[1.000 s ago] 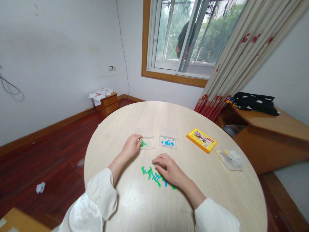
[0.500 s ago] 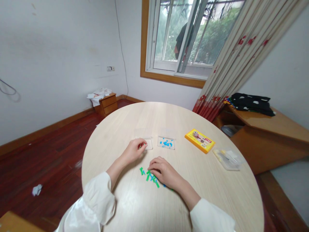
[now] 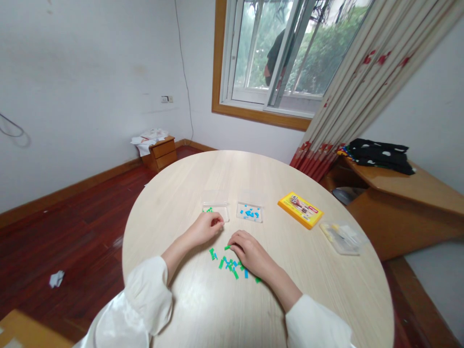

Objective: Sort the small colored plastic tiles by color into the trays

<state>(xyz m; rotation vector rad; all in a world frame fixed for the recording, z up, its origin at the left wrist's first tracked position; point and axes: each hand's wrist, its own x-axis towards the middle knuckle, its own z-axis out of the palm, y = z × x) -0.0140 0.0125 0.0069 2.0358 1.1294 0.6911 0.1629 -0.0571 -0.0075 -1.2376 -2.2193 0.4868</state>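
Observation:
Between the fingertips of my right hand (image 3: 249, 251) is a small green building block (image 3: 227, 248), held just above the table. Below that hand lies a loose pile of green and blue blocks (image 3: 231, 265). My left hand (image 3: 207, 229) is closed, thumb against fingers, at the front edge of a clear plastic box (image 3: 225, 212); anything in its grip is too small to make out. Green pieces (image 3: 208, 210) show inside that box, partly behind the hand. To its right, a second clear box (image 3: 261, 217) contains several blue pieces (image 3: 250, 213).
On the right of the round wooden table (image 3: 188, 309) lies a yellow picture box (image 3: 300, 210). Beside it is another clear container (image 3: 342, 239) with yellowish pieces. A wooden desk (image 3: 406, 193) with dark cloth stands beyond. Someone (image 3: 276, 58) is outside the window.
My right hand has lifted from the pile with a green block, moving slightly up. My left hand has drawn back a little toward the right, uncovering green pieces in the left box.

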